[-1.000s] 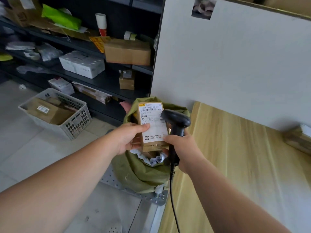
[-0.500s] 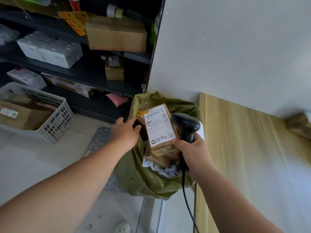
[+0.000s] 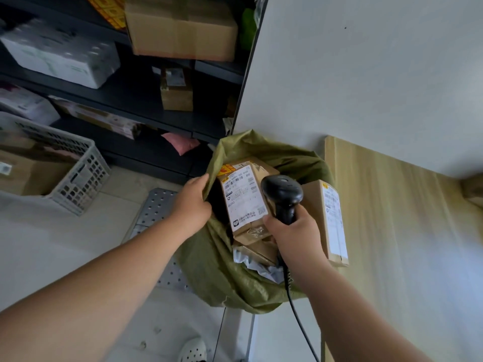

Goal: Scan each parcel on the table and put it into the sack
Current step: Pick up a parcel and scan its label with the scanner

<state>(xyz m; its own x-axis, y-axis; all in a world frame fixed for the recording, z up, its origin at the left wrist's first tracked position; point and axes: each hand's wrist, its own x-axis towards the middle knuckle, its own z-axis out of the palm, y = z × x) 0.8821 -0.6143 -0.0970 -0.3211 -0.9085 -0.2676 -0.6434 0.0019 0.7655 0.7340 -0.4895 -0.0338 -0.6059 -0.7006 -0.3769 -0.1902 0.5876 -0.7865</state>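
A green woven sack (image 3: 217, 267) stands open on the floor against the wooden table's left end. A brown parcel with a white label (image 3: 244, 198) lies on top of other parcels inside it. My left hand (image 3: 193, 202) grips the sack's left rim and no longer touches the parcel. My right hand (image 3: 295, 233) holds a black barcode scanner (image 3: 282, 197) by its handle, just over the sack's mouth; its cable hangs down. A second labelled box (image 3: 329, 220) stands on edge at the sack's right side, partly behind my right hand.
The wooden table (image 3: 407, 246) fills the right, with a brown parcel's corner (image 3: 473, 189) at its far edge. Dark shelves (image 3: 136, 100) with boxes stand at the left. A white basket (image 3: 78, 173) holding cartons sits on the floor. A perforated metal plate (image 3: 156, 207) lies beside the sack.
The labelled parcel went from my left hand down into the sack. My left hand let it go and took hold of the sack's rim. The view tilted downward.
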